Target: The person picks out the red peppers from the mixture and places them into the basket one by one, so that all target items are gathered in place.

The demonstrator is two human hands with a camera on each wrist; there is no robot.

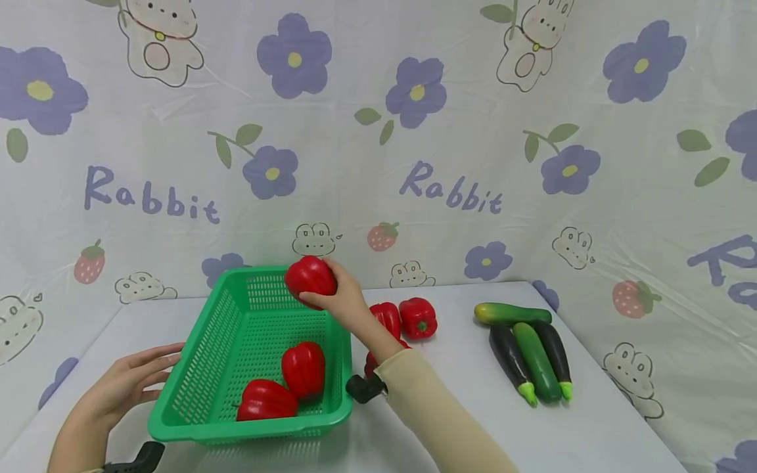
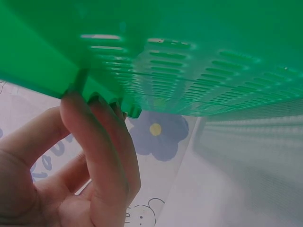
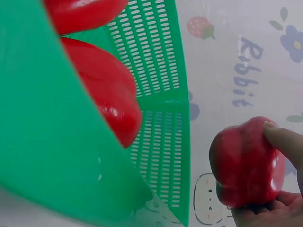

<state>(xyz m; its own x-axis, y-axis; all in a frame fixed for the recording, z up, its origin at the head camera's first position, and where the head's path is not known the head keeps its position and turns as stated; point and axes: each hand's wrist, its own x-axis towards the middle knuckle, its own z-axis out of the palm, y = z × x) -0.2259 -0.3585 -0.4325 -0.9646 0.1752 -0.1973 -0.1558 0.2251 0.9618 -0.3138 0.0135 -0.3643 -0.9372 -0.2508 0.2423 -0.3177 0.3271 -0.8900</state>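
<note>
A red bell pepper [image 1: 310,281] is gripped by my right hand [image 1: 343,297] over the back right part of the green basket [image 1: 204,430]. In the right wrist view, thumb and fingers hold this bell pepper [image 3: 247,163] from opposite sides. Two more red bell peppers [image 1: 304,370] lie inside the basket, near its front right corner. My left hand [image 1: 127,380] is at the basket's left side, its fingers loosely bent. In the left wrist view, the left hand's fingertips [image 2: 71,101] meet the underside of the green rim [image 2: 42,85].
Right of the basket, several red bell peppers [image 1: 418,318] sit on the white table [image 1: 449,374], one partly hidden by the right forearm. Farther right lie two dark eggplants [image 1: 510,358] and two green cucumber-like vegetables [image 1: 535,361]. A patterned curtain [image 1: 355,164] hangs behind the table.
</note>
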